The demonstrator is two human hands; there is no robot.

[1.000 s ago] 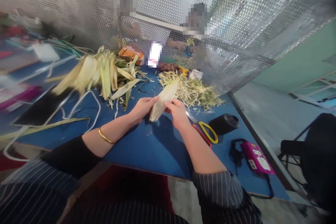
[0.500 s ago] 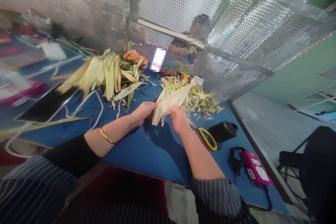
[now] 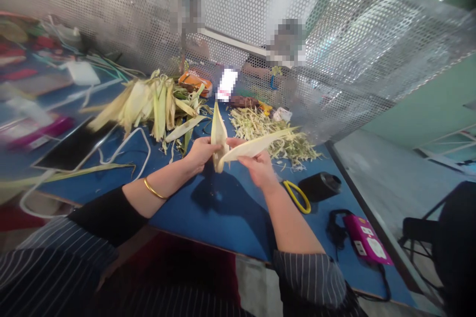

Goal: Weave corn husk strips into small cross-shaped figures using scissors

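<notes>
My left hand point(image 3: 203, 153) pinches a pale corn husk point(image 3: 218, 131) whose pointed tip stands up, over the middle of the blue table. Between the thumb and fingers of my right hand point(image 3: 260, 167) is another pale corn husk point(image 3: 256, 146), stretched out to the right. The two husks meet near their lower ends, and I cannot tell whether they are joined. A heap of whole corn husks point(image 3: 159, 104) lies to the left. Behind my right hand spreads a pile of shredded husk strips point(image 3: 256, 126).
On the right lie yellow-handled scissors point(image 3: 297, 197), a black cylinder point(image 3: 320, 185) and a magenta power box point(image 3: 368, 240) with a cord. A black panel point(image 3: 74, 146) and white cable point(image 3: 145, 153) lie left. A perforated metal screen point(image 3: 238, 5) stands behind a lit phone point(image 3: 226, 84).
The husks have been drawn apart: one now points upward in my left hand, the other reaches right in my right hand. The view has shifted slightly.
</notes>
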